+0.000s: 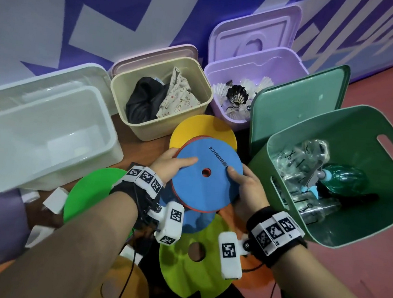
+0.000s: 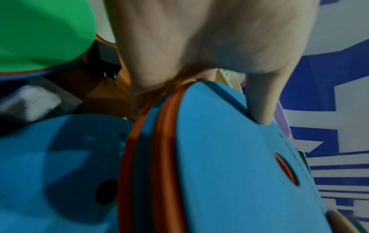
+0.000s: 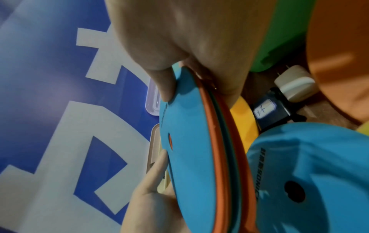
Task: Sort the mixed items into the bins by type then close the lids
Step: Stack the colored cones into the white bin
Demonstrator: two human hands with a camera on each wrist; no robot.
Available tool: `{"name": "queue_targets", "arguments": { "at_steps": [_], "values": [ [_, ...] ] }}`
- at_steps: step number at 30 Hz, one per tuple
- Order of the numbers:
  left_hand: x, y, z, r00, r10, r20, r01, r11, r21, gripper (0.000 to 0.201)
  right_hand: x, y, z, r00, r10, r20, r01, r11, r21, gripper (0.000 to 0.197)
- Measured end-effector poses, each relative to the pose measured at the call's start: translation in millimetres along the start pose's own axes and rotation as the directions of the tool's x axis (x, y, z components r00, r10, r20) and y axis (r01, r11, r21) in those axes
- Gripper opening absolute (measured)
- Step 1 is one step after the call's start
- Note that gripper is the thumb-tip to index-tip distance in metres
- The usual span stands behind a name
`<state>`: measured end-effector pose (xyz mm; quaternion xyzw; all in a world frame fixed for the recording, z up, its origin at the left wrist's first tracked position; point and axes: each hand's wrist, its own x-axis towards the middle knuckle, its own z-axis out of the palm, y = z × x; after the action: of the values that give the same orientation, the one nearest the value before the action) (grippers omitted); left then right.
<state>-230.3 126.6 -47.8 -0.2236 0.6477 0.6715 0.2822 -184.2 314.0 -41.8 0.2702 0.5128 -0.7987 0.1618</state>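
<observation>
I held a stack of discs [image 1: 206, 174], blue on top with orange rims beneath, above the floor between the bins. My left hand [image 1: 168, 165] pinched its left edge, thumb on top; my right hand [image 1: 247, 186] pinched the right edge likewise. White bin [image 1: 45, 136] stood open to the left.

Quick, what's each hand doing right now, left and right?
Left hand: grips the stack of discs at its left edge, thumb on the blue top.
Right hand: grips the same stack at its right edge.
</observation>
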Motion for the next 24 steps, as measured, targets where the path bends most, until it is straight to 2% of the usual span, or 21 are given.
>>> {"name": "queue_targets", "arguments": {
  "at_steps": [4, 7, 8, 11, 13, 14, 16, 18, 20, 24],
  "values": [
    [-16.5, -12.7, -2.7, 0.997, 0.014, -0.073, -0.013, 1.000, 0.005, 0.050, -17.1, 4.3, 1.7, 0.998, 0.026, 0.053, -0.029, 0.998, 0.056, 0.032],
    [-26.0, -20.0, -5.4, 0.991, 0.003, -0.133, -0.002, 1.000, 0.005, 0.096, -21.9, 7.4, 2.0, 0.996, 0.041, 0.077, -0.044, 0.998, 0.039, 0.033],
    [-27.5, -22.2, -5.9, 0.992, -0.012, -0.125, 0.009, 1.000, -0.023, 0.099, -22.5, 8.0, 2.3, 0.995, 0.051, 0.087, -0.053, 0.998, 0.025, 0.033],
    [-35.4, -30.0, -5.7, 0.999, -0.020, -0.045, 0.017, 0.997, -0.078, 0.053, -26.0, 13.2, 0.1, 0.988, 0.100, 0.115, -0.102, 0.995, 0.013, 0.033],
    [-41.3, -33.5, -6.1, 1.000, -0.006, -0.015, 0.004, 0.990, -0.142, 0.043, -26.2, 15.4, -2.7, 0.983, 0.149, 0.111, -0.153, 0.988, 0.021, 0.034],
    [-43.3, -34.8, -5.9, 1.000, 0.000, -0.018, -0.003, 0.988, -0.156, 0.045, -25.2, 16.8, -2.5, 0.981, 0.168, 0.097, -0.170, 0.985, 0.012, 0.035],
    [-42.7, -38.5, -3.9, 0.999, -0.007, -0.046, 0.000, 0.990, -0.144, 0.064, -20.7, 23.1, -0.9, 0.982, 0.180, 0.051, -0.178, 0.983, -0.049, 0.039],
    [-37.9, -43.4, -1.2, 0.994, -0.018, -0.110, 0.006, 0.994, -0.110, 0.086, -14.9, 28.8, 2.5, 0.988, 0.153, -0.004, -0.152, 0.979, -0.139, 0.055],
    [-39.1, -47.2, 1.7, 0.985, -0.040, -0.166, 0.027, 0.996, -0.080, 0.093, -6.8, 33.8, 2.6, 0.992, 0.114, -0.054, -0.123, 0.968, -0.220, 0.064],
    [-44.3, -55.3, 6.8, 0.963, -0.084, -0.255, 0.071, 0.996, -0.060, 0.082, 5.5, 38.5, 2.6, 0.992, 0.090, -0.089, -0.117, 0.927, -0.357, 0.038]
  ]
}}
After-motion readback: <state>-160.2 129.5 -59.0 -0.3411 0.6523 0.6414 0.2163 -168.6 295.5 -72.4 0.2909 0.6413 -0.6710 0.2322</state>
